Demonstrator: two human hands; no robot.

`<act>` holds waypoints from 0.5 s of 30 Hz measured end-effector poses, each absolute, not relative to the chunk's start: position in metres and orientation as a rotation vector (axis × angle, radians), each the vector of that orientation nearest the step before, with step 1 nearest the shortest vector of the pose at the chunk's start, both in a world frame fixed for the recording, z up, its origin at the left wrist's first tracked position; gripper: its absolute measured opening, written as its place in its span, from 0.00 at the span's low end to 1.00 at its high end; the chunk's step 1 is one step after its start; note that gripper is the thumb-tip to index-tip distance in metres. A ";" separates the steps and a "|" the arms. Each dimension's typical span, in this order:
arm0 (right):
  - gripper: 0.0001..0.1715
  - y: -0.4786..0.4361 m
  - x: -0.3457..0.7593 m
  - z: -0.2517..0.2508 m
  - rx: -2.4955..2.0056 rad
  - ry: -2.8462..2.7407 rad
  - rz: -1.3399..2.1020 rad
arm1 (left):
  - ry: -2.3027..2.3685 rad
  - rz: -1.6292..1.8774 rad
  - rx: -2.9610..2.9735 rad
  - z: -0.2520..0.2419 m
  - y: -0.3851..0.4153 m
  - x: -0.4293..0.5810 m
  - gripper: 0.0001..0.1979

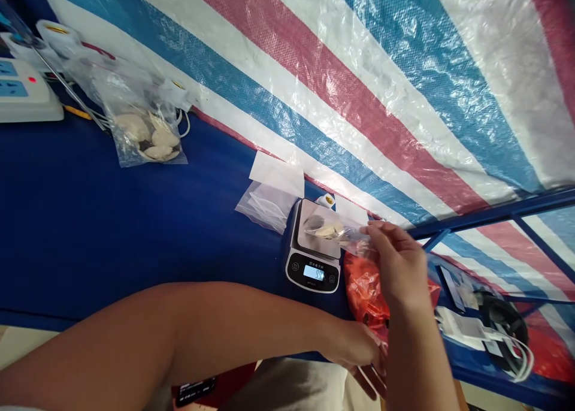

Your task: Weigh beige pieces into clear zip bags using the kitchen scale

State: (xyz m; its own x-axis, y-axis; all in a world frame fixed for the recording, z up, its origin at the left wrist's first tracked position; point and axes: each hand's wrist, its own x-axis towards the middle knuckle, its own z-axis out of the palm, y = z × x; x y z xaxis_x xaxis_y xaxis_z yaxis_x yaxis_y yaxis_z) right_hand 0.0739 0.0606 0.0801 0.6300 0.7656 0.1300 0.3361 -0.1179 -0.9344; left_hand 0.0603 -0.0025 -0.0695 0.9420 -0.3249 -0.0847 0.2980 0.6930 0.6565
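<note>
A small clear plastic zip bag (330,228) lies over the top plate of a digital kitchen scale (294,279). Pale flat pieces and a dark round one show through the bag. My right hand (398,258) pinches the bag's right end between thumb and fingers. The scale's display is lit, its digits hard to read. Beside the scale sits a crumpled red plastic bag (365,285), under my right hand. My left hand (357,348) reaches across near the red bag's front, fingers stretched downward and apart; my right forearm partly hides it.
Flat clear bags (265,207) lie left of the scale. Farther left stand a filled clear bag (153,135) and a power strip (27,96). White chargers with cables (465,327) and a phone (450,288) lie right. A striped tarp (287,81) hangs behind the blue table (112,231).
</note>
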 end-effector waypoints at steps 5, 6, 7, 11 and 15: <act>0.25 0.035 0.071 0.125 -1.860 -0.974 0.362 | -0.053 -0.395 0.722 -0.075 -0.006 0.068 0.11; 0.25 0.031 0.073 0.128 -1.883 -0.989 0.362 | -0.054 -0.397 0.720 -0.075 -0.006 0.068 0.11; 0.25 0.029 0.074 0.130 -1.892 -0.998 0.371 | -0.054 -0.395 0.719 -0.075 -0.005 0.067 0.11; 0.22 0.031 0.071 0.131 -1.813 -0.995 0.377 | -0.065 -0.391 0.733 -0.072 -0.003 0.059 0.10; 0.18 0.039 0.062 0.115 -1.618 -0.964 0.307 | -0.131 -0.313 0.791 -0.071 -0.003 0.052 0.05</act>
